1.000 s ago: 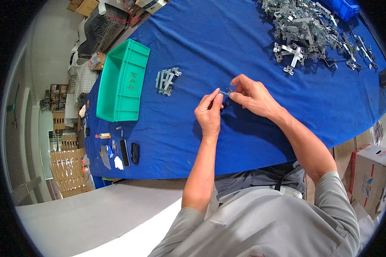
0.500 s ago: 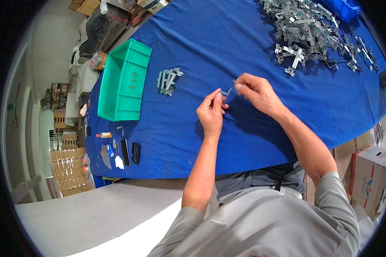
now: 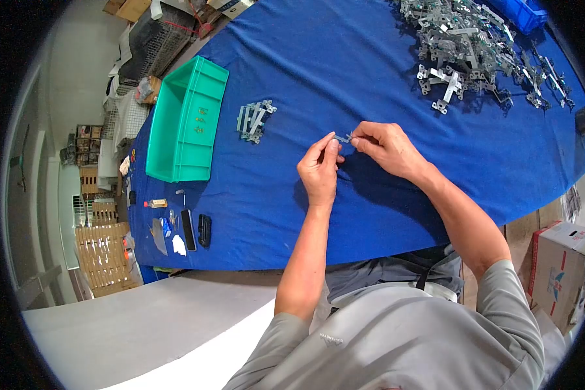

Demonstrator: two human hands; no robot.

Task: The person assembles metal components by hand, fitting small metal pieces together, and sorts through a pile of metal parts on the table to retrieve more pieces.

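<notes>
A small, thin metal bracket is held up over the blue cloth. My left hand pinches its left end between thumb and fingertips. At the bracket's right end, the thumb and forefinger of my right hand are pinched together on it; the fingers hide any smaller part there. To the left of my hands, a small group of similar metal brackets lies side by side on the cloth. A large heap of metal brackets is piled at the far right.
A green plastic bin stands on the blue cloth at the left. Nearer me lie a phone, a black case and a small red-capped bottle. A blue bin sits behind the heap. A carton stands beside the table at right.
My right hand has moved left and slightly down, bringing its fingertips from just apart to the bracket's right end. My left hand has stayed nearly still with its pinch.
</notes>
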